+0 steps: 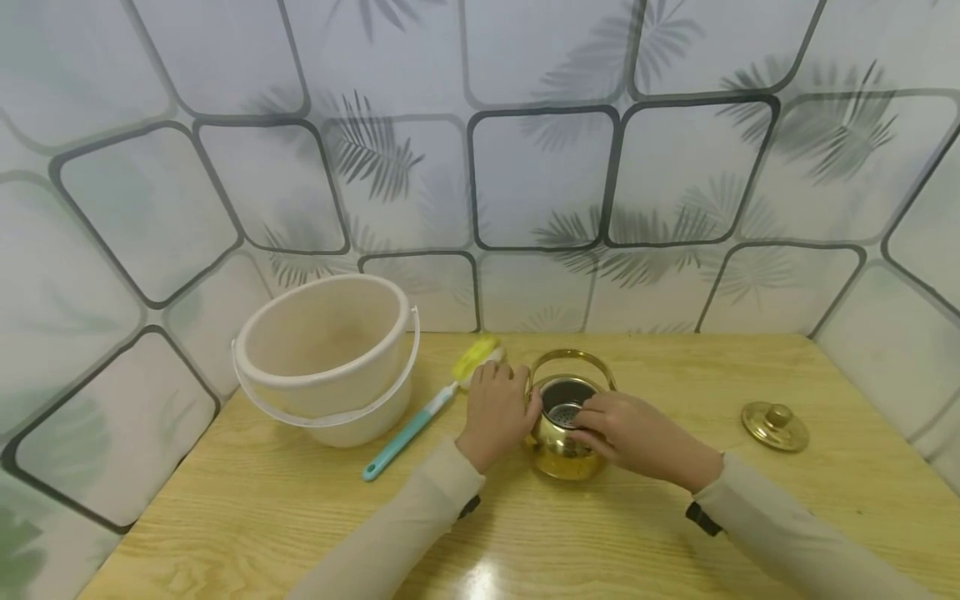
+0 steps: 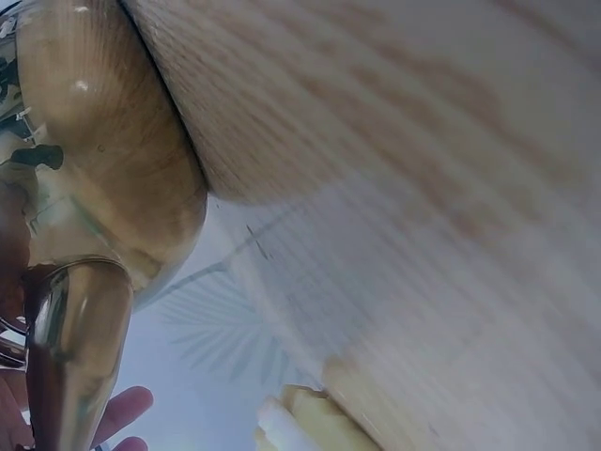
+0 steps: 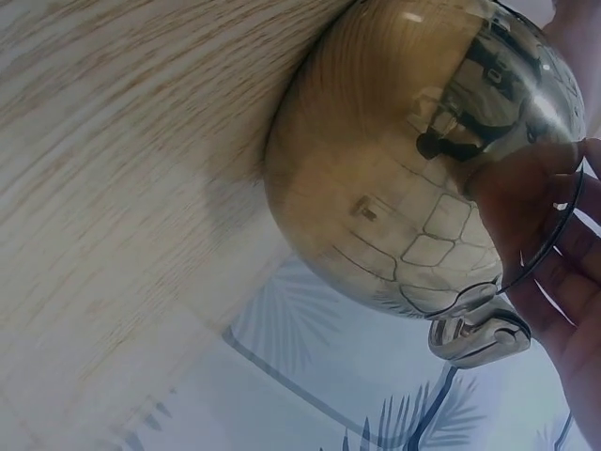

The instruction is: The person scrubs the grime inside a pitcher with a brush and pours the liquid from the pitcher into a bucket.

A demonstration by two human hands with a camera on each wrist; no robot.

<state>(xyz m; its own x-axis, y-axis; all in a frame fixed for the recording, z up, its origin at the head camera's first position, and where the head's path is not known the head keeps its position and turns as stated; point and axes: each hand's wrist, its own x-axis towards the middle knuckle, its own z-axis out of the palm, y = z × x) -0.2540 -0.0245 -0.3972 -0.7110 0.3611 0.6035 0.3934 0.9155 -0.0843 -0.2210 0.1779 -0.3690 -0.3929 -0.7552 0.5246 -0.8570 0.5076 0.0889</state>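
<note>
A gold teapot [image 1: 567, 463] stands on the wooden table with its hoop handle [image 1: 572, 353] raised and its top uncovered. Inside shows a metal strainer [image 1: 564, 413] with a perforated bottom. My left hand [image 1: 497, 412] holds the teapot at its left side; in the left wrist view its fingers [image 2: 129, 409] show behind the spout [image 2: 80, 357]. My right hand [image 1: 633, 435] pinches the right part of the top rim, fingers inside the opening and thumb outside. I cannot tell whether the strainer's edge is in that pinch too. In the right wrist view, the shiny body [image 3: 376, 169] mirrors the surroundings.
The gold lid [image 1: 775, 426] lies on the table at the right, knob up. A white bucket [image 1: 330, 375] with its handle down stands at the left. Between bucket and teapot lies a brush [image 1: 408, 435] with a turquoise handle and yellow head. Patterned walls border the table [image 1: 675, 367].
</note>
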